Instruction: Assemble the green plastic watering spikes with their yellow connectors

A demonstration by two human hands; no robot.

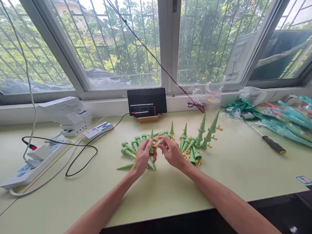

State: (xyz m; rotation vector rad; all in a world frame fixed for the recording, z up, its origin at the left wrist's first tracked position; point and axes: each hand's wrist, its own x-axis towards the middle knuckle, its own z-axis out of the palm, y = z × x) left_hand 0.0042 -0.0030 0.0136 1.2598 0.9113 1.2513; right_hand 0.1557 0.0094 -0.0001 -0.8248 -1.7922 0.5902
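Wrapped around a green plastic watering spike, my left hand holds it upright over the middle of the table. My right hand pinches at a small yellow valve on the side of that spike; its fingertips partly cover the piece. Several loose green spikes lie to the left and behind my hands. Right of my right hand is a pile of green spikes with small yellow valves among them. Stacked spikes with yellow valves stand upright beyond the pile.
A tablet and a phone lean at the window wall. On the left are a power strip, cables, a small box and stacked white boxes. On the right lie a screwdriver and plastic-wrapped items.
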